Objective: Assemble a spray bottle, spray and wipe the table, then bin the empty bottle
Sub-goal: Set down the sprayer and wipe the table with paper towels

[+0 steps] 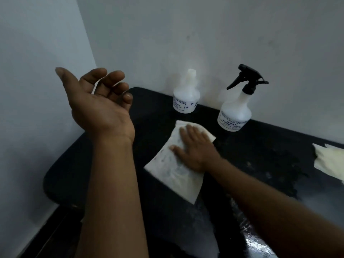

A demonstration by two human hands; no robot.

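Observation:
My right hand (195,148) lies flat, fingers spread, pressing a white cloth (175,170) onto the black table (158,220). My left hand (98,101) is raised in the air over the table's left end, palm up, fingers loosely curled, with nothing in it. Behind the cloth, against the wall, stand two translucent white bottles. The left bottle (186,97) has no spray head and shows a bare neck. The right bottle (235,110) carries a black trigger spray head (247,79).
A second pale cloth (329,161) lies at the table's right edge. The table surface on the right (270,164) looks wet and streaked. Grey walls close in at the back and left, forming a corner. The floor is dim at lower left.

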